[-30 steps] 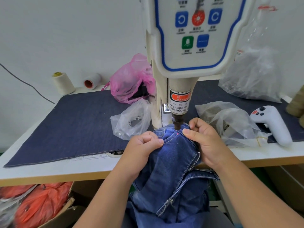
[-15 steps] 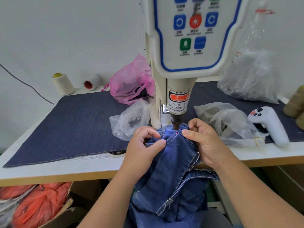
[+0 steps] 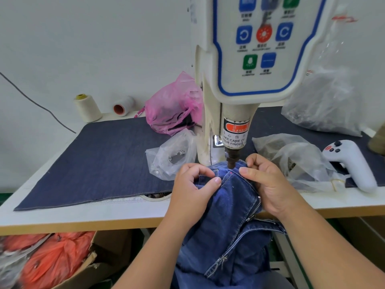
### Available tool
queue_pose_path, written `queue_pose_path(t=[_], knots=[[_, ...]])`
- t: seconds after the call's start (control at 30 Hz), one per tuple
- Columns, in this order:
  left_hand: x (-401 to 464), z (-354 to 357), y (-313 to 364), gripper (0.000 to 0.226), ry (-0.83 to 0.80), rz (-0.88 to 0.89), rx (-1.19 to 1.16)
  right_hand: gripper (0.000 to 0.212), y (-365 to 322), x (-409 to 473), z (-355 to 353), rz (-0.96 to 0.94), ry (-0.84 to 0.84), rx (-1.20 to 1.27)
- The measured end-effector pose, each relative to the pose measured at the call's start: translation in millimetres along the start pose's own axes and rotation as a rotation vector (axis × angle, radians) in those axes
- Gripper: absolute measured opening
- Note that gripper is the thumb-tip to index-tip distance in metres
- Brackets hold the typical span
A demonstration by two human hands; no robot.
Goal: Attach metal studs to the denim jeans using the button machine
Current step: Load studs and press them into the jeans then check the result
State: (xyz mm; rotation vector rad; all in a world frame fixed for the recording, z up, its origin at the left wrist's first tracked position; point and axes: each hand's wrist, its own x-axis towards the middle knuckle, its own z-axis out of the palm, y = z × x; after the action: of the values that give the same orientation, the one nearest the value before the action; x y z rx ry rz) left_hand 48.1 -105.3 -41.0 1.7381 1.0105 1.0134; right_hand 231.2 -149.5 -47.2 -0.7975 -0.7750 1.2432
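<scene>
Head view: the jeans (image 3: pixel 233 207) lie with their waistband just under the machine's punch (image 3: pixel 231 161), the rest of the denim hanging off the front edge of the table (image 3: pixel 104 213) toward you. A small red light dot (image 3: pixel 231 173) sits on the band just in front of the punch, which I take as the aiming mark.

Over the last second your left hand (image 3: pixel 193 188) has loosened from a tight fist on the fold: the forefinger now arches up and only the thumb and fingertips pinch the cloth, left of the punch. Your right hand (image 3: pixel 268 184) has barely moved, its thumb and curled fingers pinching the band right of the punch. The dot has become plain on the denim, so you seem to be making the last small adjustment before firing rather than feeding new cloth.

No stud shows on this stretch of the band, so the pressing looks still to come. Both thumbs lie close to the punch; mind the finger warning label (image 3: pixel 235 134) above it.

Left of the punch sits a clear bag (image 3: pixel 173 155), behind that a pink bag (image 3: pixel 173 105); right of it more clear bags (image 3: pixel 295 159) and a white controller (image 3: pixel 352 163).
</scene>
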Motion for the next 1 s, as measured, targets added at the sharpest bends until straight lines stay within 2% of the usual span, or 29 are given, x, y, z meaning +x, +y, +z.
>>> queue_pose_path(t=[0.23, 0.37, 0.5, 0.6, 1.0], knots=[[-0.5, -0.3, -2.0, 0.025, -0.019, 0.014, -0.013, 0.026, -0.5, 1.1, -0.7, 0.017, 0.018, 0.013], [-0.5, 0.1, -1.3, 0.022, -0.009, 0.018, -0.021, 0.023, -1.4, 1.9, -0.5, 0.039, 0.03, 0.034], [-1.4, 1.3, -0.5, 0.019, 0.01, 0.034, -0.017, 0.03, -1.8, 2.5, -0.4, 0.052, 0.044, 0.043], [-2.5, 1.4, -0.8, 0.017, 0.008, 0.022, -0.015, 0.022, -0.9, 2.5, -0.3, 0.046, 0.063, 0.046], [-3.4, 0.4, -1.7, 0.024, 0.004, 0.014, -0.018, 0.02, -1.0, 2.2, 0.2, 0.042, 0.095, 0.049]])
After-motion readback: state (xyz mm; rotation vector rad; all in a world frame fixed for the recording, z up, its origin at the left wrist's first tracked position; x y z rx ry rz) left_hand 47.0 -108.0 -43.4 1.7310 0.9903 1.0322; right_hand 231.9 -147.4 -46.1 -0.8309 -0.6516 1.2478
